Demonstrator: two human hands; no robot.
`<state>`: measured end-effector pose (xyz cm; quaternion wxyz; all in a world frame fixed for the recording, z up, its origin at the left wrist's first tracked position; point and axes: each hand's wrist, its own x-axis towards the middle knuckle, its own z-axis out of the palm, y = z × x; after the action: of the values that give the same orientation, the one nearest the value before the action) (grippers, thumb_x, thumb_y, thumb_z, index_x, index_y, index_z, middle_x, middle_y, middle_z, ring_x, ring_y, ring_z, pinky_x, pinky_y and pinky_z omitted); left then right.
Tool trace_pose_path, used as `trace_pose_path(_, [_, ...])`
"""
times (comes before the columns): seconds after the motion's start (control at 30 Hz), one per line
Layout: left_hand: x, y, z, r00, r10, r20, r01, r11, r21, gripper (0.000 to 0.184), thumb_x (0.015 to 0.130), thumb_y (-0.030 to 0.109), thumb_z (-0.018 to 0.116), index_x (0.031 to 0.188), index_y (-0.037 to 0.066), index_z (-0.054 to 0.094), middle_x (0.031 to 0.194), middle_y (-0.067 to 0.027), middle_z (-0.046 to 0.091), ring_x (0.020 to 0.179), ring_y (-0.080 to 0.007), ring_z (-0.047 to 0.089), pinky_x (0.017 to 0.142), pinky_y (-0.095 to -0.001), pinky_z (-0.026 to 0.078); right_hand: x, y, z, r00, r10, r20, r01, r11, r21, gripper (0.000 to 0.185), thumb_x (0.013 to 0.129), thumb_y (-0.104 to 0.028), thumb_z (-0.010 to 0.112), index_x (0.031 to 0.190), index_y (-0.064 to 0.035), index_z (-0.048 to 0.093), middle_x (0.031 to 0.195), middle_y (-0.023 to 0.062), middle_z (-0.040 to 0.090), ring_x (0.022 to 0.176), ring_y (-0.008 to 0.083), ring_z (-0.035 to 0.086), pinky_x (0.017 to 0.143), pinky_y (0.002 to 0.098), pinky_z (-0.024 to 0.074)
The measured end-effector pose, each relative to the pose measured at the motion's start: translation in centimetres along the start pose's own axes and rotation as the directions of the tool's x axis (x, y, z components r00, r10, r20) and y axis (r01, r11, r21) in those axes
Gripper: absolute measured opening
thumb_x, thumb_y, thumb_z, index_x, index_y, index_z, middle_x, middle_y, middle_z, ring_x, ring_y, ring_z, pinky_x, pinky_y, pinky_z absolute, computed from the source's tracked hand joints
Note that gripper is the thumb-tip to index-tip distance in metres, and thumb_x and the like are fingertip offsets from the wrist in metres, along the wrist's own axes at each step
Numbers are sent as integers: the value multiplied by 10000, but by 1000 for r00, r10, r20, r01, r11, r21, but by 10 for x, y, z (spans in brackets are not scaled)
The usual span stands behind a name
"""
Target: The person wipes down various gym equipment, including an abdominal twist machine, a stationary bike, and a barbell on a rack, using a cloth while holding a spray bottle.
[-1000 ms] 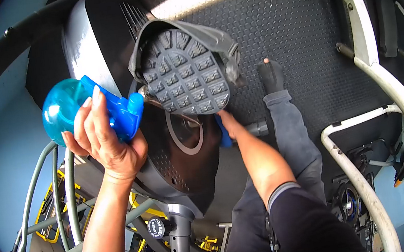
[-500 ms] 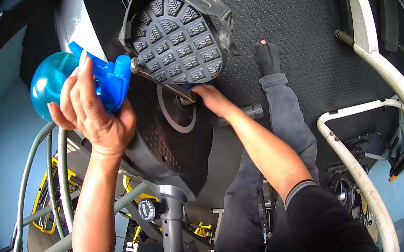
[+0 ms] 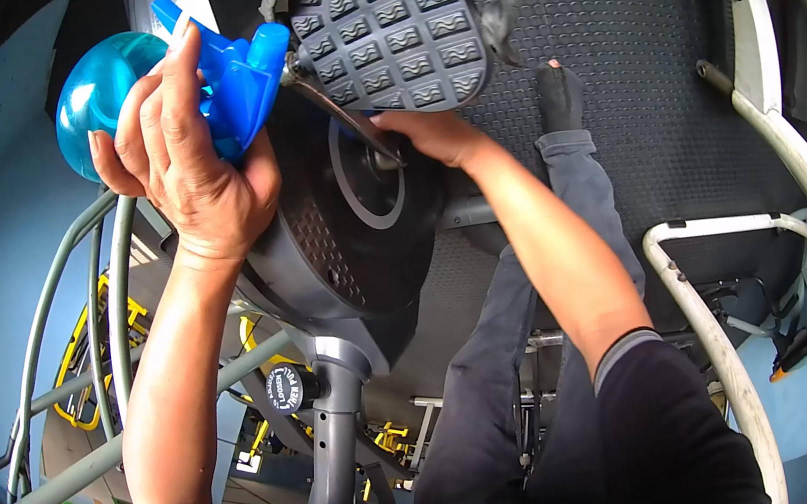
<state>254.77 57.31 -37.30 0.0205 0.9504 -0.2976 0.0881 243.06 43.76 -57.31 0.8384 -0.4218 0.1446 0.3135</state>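
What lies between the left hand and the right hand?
In the head view, the dark housing and the metal crank arm lie between the left hand and the right hand.

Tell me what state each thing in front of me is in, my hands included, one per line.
Spray bottle: held up, blue head attached; fill level unclear.
Left hand: closed around the spray bottle.
Right hand: reaching under the pedal, fingers partly hidden.
Pedal: joined to its crank arm, tread facing the camera.
Pedal strap: crumpled at the pedal's edge.
Round knob: fitted to the post; tightness unclear.
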Motion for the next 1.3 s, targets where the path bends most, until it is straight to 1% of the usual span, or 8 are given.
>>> trace_pose_path(0.23, [2,3,-3,1000,0,11,0,1000,4,788,575,112,621,1354,156,505,1089,25,612,1170,-170,521,1131,-385,35,-117,57,45,871,472,-139,-438,872,220,469,910,-305,586,1260,7,569,1181,101,621,1100,176,553,983,311,400])
trace_pose_path(0.37, [2,4,-3,1000,3,8,-3,1000,12,790,575,115,628,1354,161,505,1096,26,610,1172,-166,519,1131,-387,31,-142,-14,124,932,-265,-246,179,930,-322,413,945,-270,507,1253,1,548,1263,200,571,1220,313,511,1047,388,365])
trace_pose_path(0.5, [2,3,-2,1000,-13,0,13,1000,-22,785,576,130,640,1349,163,506,1081,35,605,1170,-159,517,1128,-395,23,-35,-30,128,897,-402,-181,260,814,-519,404,936,-274,454,1185,25,562,1279,267,517,1229,386,464,1050,436,345])
trace_pose_path(0.7, [3,4,-1,1000,-9,-10,8,1000,-30,791,575,125,630,1354,166,502,1082,36,606,1172,-162,515,1128,-395,19,-65,-56,140,962,-29,-272,62,992,112,516,912,-320,512,1301,18,489,1375,314,411,1295,433,383,1093,418,296])
trace_pose_path(0.83, [-1,2,-3,1000,-16,18,16,1000,-9,789,578,156,630,1357,170,503,1086,34,606,1174,-159,512,1128,-391,18,-177,-30,148,925,-307,-223,170,861,-479,386,932,-207,490,1252,5,525,1289,185,542,1250,302,484,1082,382,328])
trace_pose_path(0.97, [-1,3,-5,998,-22,62,21,999,25,780,583,184,622,1353,162,505,1085,26,606,1179,-168,512,1131,-397,12,-164,56,109,852,422,-309,-375,905,201,372,937,-279,497,1155,9,584,1156,126,612,1104,225,551,1002,352,389])
trace_pose_path(1.17, [-4,-2,1,999,-16,40,15,1000,23,777,585,189,616,1352,145,501,1065,21,602,1174,-170,519,1132,-406,1,-187,-27,168,939,-291,-182,191,884,-426,522,913,-416,525,1272,-41,578,1497,275,275,1410,459,190,1145,510,145])
trace_pose_path(1.3, [1,2,-4,998,-18,58,17,1000,16,790,573,174,621,1353,147,503,1077,26,605,1177,-169,517,1133,-403,-9,-148,43,121,885,246,-394,-203,968,150,458,930,-312,505,1233,28,552,1434,243,409,1322,411,394,1101,443,303])
